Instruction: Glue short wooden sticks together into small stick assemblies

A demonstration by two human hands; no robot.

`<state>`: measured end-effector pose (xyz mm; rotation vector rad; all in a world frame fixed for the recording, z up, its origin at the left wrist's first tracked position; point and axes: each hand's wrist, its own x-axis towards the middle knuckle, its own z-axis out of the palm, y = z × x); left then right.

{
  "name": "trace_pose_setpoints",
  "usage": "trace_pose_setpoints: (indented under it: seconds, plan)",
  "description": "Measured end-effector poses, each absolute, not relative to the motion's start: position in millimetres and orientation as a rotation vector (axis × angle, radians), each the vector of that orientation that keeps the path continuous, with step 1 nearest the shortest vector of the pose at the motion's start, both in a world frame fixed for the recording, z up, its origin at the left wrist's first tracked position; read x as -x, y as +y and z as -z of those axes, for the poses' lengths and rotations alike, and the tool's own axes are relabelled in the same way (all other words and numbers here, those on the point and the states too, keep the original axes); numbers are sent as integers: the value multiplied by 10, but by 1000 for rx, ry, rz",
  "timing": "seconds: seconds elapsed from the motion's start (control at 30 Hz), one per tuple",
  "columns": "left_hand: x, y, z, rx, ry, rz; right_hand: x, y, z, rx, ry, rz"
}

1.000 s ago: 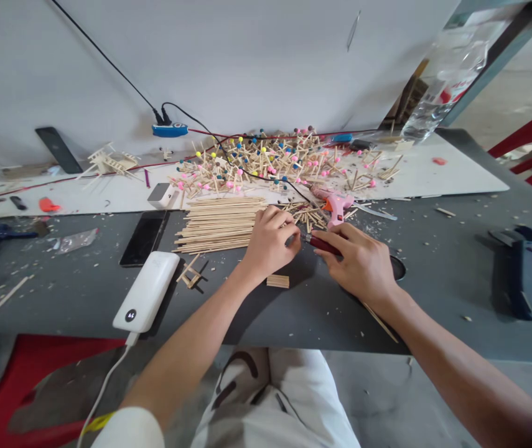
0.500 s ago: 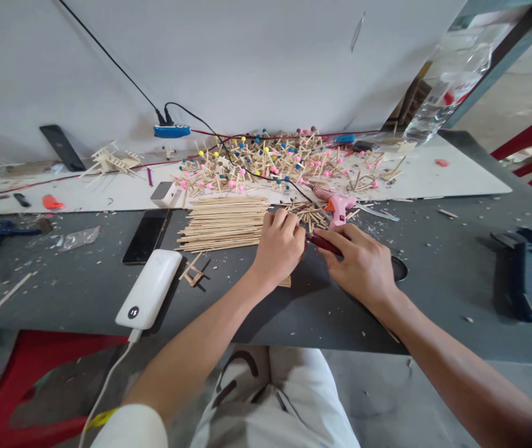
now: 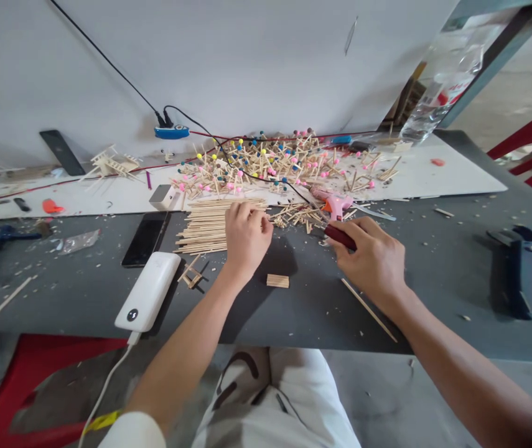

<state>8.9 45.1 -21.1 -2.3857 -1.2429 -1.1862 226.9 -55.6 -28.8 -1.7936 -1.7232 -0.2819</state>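
My left hand [image 3: 246,239] is over the right end of a row of thin wooden sticks [image 3: 203,227], fingers curled together; whether anything small is in them is hidden. My right hand [image 3: 372,255] grips a tool with a dark red handle [image 3: 340,236], its slim metal end pointing up and left; its exact kind is unclear. Between my hands and nearer me lies a small flat block of short sticks [image 3: 277,281]. A loose stick [image 3: 369,310] lies below my right hand. A pile of short stick pieces [image 3: 297,216] sits beyond, beside a pink glue gun [image 3: 338,204].
Stick pieces with coloured ball ends [image 3: 266,162] are heaped at the back. On the left are a white power bank [image 3: 148,291], a phone [image 3: 145,239] and a small stick frame [image 3: 191,275]. A water bottle [image 3: 443,93] stands back right; a dark blue tool [image 3: 518,274] lies right.
My left hand has moved left, away from the tool, onto the long sticks. My right hand has shifted slightly right and down with the tool. The small stick block is now uncovered.
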Motion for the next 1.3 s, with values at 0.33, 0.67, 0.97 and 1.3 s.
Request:
trace_pose_setpoints:
  seconds: [0.33,0.67,0.97,1.3]
  plan:
    - [-195,431,301,2594,-1317,1293,-2281,-534,268,1662,-1665,155]
    - [-183,469,268,2850,-1175,1570,-2264,-540,242,1549,-1780,57]
    - [-192,477,271,2826,-1086,1399,-2251,-544,249,1565,-1808,63]
    - [-113,504,269,2721,-1291,1405,-2272,-546,247,1573,-1773,101]
